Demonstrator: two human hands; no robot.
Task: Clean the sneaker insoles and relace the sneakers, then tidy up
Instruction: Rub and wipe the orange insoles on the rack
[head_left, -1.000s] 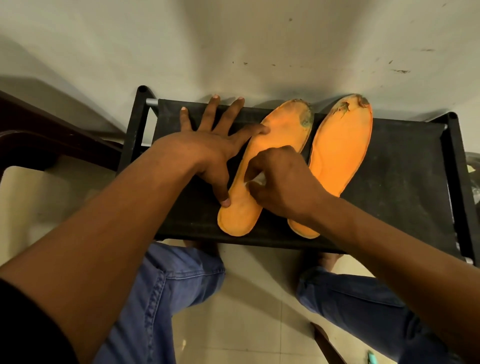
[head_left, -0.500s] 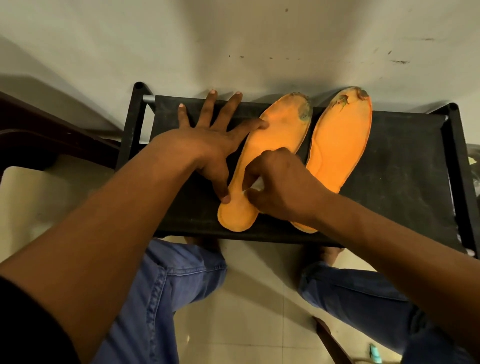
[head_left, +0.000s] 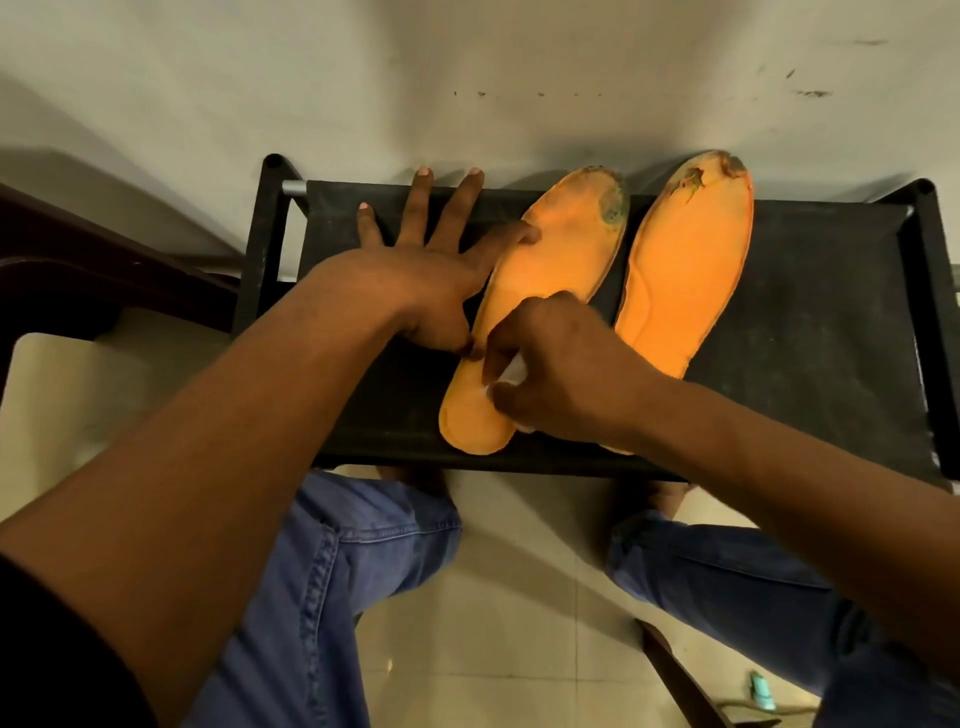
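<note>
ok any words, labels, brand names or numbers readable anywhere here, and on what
None: no readable text shows anywhere in this view.
Left insole: plain orange with dark wear at the toe, no print or size mark.
Right insole: plain orange, torn and stained at the toe, no print.
Black rack: no label or logo visible.
White wipe pinched in the right hand: too little shows to tell.
Jeans: no tag in view.

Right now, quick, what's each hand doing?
Left hand: open, fingers spread, pressing the left insole down.
Right hand: closed, pinching a small white wipe against that insole.
</note>
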